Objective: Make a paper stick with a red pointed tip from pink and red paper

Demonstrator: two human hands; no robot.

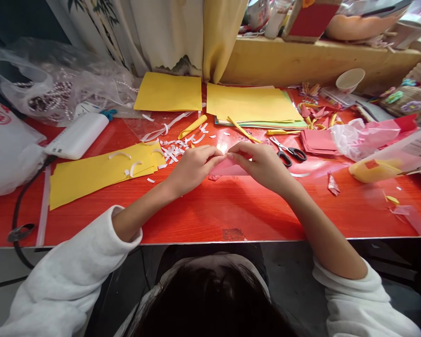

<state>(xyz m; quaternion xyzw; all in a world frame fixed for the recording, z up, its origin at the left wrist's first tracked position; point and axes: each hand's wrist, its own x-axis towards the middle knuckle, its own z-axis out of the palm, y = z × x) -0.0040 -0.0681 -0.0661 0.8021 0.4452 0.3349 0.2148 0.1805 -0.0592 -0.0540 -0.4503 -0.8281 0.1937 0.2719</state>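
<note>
My left hand [192,167] and my right hand [261,164] meet over the middle of the red table [214,210]. Between them they pinch a small piece of pink paper [228,167], which lies low over the tabletop. Fingertips of both hands touch at its top edge. Black-handled scissors [289,152] lie just right of my right hand. Yellow paper strips [101,173] with white paper scraps [173,152] lie left of my left hand.
Yellow paper sheets [252,104] lie at the back, with a second yellow sheet [169,92] beside them. A stack of pink squares [319,141] and a plastic bag [361,138] sit right. A white device [77,135] with a black cable and plastic bags are left. A paper cup [351,79] stands far right.
</note>
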